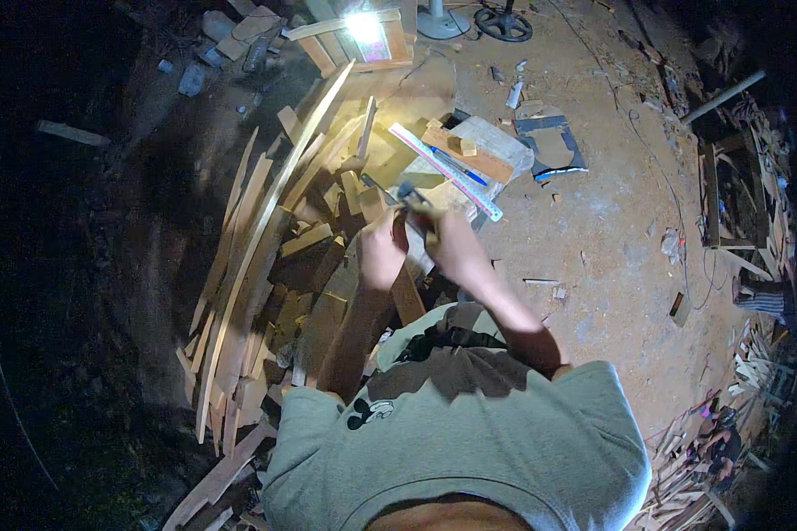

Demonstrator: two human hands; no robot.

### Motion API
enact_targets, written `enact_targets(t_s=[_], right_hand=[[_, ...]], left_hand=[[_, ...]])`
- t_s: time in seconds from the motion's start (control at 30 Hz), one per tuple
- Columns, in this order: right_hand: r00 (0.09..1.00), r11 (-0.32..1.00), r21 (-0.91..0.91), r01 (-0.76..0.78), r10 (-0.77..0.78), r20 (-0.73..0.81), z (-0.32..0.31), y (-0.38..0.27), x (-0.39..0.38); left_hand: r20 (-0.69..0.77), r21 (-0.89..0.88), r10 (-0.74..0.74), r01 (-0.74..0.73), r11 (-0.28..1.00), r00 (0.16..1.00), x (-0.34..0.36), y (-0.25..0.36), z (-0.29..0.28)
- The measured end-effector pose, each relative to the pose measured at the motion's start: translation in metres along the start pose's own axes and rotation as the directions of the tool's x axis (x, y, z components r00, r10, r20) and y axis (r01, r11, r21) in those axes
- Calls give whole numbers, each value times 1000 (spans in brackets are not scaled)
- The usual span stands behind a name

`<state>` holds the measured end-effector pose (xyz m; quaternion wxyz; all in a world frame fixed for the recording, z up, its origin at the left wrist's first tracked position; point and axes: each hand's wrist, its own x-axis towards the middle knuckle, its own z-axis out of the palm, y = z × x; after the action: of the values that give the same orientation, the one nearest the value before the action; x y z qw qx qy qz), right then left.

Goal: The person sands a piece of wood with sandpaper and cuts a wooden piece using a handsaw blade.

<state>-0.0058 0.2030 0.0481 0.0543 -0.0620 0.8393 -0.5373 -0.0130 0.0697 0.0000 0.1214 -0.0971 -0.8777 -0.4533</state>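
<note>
In front of my chest the two hands are close together. My right hand (456,252) is closed round a short dark tool with a blunt blue-grey end (407,191); blur hides its exact kind. Beside it, my left hand (381,255) is closed too, its fingers pressed together, and what they hold is hidden. A thin dark strip (376,185) juts out just beyond both hands; which hand has it I cannot tell. Past them, a white and pink ruler (443,170) and a blue pen (459,165) lie across a brown wooden board (474,157) on a pale, worn block (509,146).
Long wooden strips (261,230) and several offcuts (305,241) pile up on my left. A bright lamp (366,28) shines from a wooden frame (397,49) at the far side. To the right are a dark flat box (553,146) and a cable (660,164) on the dirt floor.
</note>
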Motion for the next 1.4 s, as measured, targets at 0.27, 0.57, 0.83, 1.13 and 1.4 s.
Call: enact_targets(t_s=[0.27,0.57,0.83,1.13,1.4], right_hand=[[999,999,-29,-43,42,-22,2,-3,2],[997,994,-77,-74,72,-30,0,-14,-4],[985,972,-207,-111,79,-156,5,63,24],[967,983,-139,123,-150,-205,3,-1,4],[937,947,-48,-317,305,-170,-2,100,57]], left_hand=[[47,129,-8,2,992,999,6,9,-6],[52,119,-18,12,993,998,10,14,-10],[-2,45,51,-51,998,999,7,-3,-2],[100,106,2,-13,994,995,14,17,-7],[147,180,94,-120,976,985,12,29,8]])
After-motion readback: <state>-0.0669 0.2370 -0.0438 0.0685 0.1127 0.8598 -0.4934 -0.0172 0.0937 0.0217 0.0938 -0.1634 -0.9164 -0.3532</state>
